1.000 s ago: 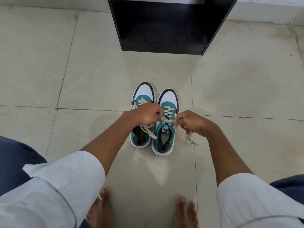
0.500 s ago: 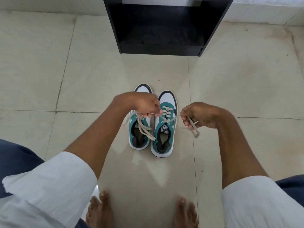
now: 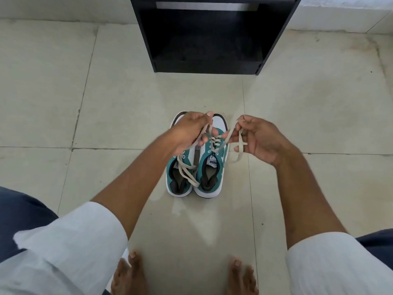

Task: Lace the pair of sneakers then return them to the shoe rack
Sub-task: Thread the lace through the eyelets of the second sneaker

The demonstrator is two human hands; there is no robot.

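Note:
Two teal-and-white sneakers stand side by side on the floor, toes pointing away from me. The right sneaker (image 3: pixel 212 167) has a cream lace (image 3: pixel 217 143) threaded through its front eyelets. My left hand (image 3: pixel 191 133) pinches one end of that lace above the toes. My right hand (image 3: pixel 257 141) pinches the other end, which loops down beside the shoe. The left sneaker (image 3: pixel 179 177) has loose lace ends (image 3: pixel 187 171) lying across its opening; its toe is hidden by my left hand.
A black shoe rack (image 3: pixel 212 39) with an open lower shelf stands on the floor just beyond the sneakers, against a white wall. Pale floor tiles (image 3: pixel 85 103) surround the shoes. My bare feet (image 3: pixel 131 273) are at the bottom edge.
Both hands have risen and spread apart, pulling the lace ends up and outward from the right sneaker. The view has tilted so more of the rack shows.

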